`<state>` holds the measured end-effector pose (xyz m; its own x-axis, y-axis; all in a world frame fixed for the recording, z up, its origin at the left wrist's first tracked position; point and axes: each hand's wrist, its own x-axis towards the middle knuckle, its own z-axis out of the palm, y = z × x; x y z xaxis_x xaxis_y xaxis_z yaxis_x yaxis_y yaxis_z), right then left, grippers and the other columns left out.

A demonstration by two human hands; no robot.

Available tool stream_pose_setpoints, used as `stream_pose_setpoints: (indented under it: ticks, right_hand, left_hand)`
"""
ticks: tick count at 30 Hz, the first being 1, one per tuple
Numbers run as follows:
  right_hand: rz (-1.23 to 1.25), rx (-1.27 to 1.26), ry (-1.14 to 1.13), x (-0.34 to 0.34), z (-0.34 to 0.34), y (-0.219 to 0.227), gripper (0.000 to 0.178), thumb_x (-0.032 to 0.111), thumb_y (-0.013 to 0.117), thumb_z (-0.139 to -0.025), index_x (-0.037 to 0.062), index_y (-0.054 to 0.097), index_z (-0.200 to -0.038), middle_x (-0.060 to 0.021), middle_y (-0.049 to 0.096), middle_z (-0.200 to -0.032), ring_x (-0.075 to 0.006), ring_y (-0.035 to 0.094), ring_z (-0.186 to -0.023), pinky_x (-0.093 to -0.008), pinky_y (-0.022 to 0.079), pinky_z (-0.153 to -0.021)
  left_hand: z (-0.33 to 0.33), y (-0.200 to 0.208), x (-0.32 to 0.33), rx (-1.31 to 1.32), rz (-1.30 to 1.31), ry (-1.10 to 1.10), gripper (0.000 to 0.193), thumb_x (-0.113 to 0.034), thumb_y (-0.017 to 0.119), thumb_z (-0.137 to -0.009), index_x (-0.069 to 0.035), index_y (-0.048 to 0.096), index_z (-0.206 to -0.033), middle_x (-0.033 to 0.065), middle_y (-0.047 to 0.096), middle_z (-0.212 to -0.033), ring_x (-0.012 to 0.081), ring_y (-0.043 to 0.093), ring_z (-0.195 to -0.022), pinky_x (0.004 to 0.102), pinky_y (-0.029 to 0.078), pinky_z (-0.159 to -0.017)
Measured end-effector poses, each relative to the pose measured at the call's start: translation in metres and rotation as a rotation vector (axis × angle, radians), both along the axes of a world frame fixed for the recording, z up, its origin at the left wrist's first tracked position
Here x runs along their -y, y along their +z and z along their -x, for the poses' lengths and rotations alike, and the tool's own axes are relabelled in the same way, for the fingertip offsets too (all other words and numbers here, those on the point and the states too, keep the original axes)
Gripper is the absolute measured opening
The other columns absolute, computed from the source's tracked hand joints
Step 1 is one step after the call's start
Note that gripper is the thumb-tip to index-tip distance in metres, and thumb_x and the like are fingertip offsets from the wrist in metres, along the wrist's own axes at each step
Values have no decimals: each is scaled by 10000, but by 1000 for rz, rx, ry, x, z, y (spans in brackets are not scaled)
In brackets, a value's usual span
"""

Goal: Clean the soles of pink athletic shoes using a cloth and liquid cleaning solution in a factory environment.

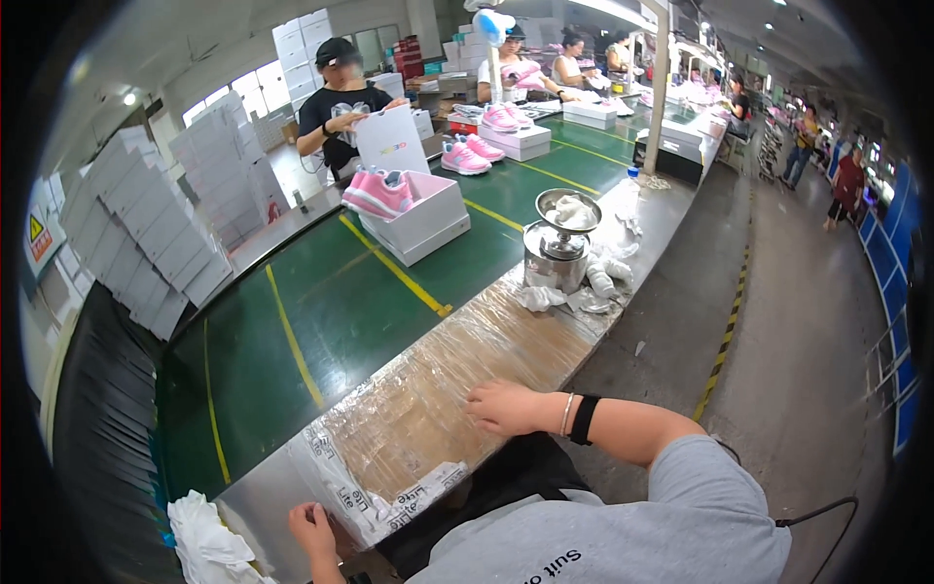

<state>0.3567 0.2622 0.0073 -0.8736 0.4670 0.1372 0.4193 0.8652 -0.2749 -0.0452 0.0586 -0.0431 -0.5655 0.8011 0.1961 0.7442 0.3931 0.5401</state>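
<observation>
My right hand (506, 407) lies palm down on a cardboard sheet (418, 433) wrapped in clear film, its fingers loosely spread and holding nothing. At the bench's near left edge, my left hand (313, 530) rests beside the sheet's taped corner, fingers slightly bent and nothing seen in them. Beyond my right hand stands a metal pot (555, 261) topped by a steel dish (567, 222) with white crumpled material in it. On the green conveyor belt (360, 311), an open white shoebox (418, 229) has pink sneakers (377, 193) at its left rim.
Across the belt a person (341, 117) holds a white box lid (391, 141). More pink sneakers (467, 156) sit farther along. White paper (209, 540) is bunched at the lower left, crumpled paper (603, 277) near the pot. Stacked boxes (146, 224) stand left; a walkway (730, 263) runs right.
</observation>
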Motion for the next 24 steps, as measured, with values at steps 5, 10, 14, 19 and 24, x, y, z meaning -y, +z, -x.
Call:
stream_pose_setpoints:
  ticks: [5,10,14,19,24]
  right_hand:
    - [107,-155,-310,-11,-61,-3,240,188,535,-828,51,618,-1008,-134,581,-1036,-323,523,-1025,-419,415,-899]
    - [56,-173,-523,-30,-112,-5,216,179,536,-826,44,636,-961,-140,608,-970,-324,547,-982,-423,434,-866]
    - [-21,-292,-563,-44,-118,30,180,159,558,-806,47,639,-920,-138,625,-889,-323,579,-897,-419,464,-801]
    - [-369,-632,-804,-82,-149,131,177,62,612,-765,31,631,-939,-161,632,-929,-321,600,-877,-404,475,-803]
    - [-422,-381,-973,-147,-186,148,279,111,633,-772,53,613,-1044,-175,618,-970,-334,563,-972,-410,460,-836]
  left_hand:
    - [-7,5,-15,143,-295,-1,238,-151,631,-825,23,537,-693,92,516,-603,206,478,-549,334,403,-531]
    - [-25,30,-54,48,-89,-66,251,-188,663,-794,6,537,-694,99,516,-663,203,511,-622,322,434,-623]
    - [-30,56,-85,47,301,-117,499,-373,650,-821,-11,574,-1157,225,620,-1068,375,603,-947,409,464,-840]
    - [-40,64,-149,-166,-194,-460,186,-164,698,-715,-24,584,-759,166,557,-902,323,527,-898,395,422,-810]
    - [-58,128,-279,-369,-152,-700,298,-172,731,-678,-45,607,-917,193,520,-1082,365,497,-1031,431,406,-895]
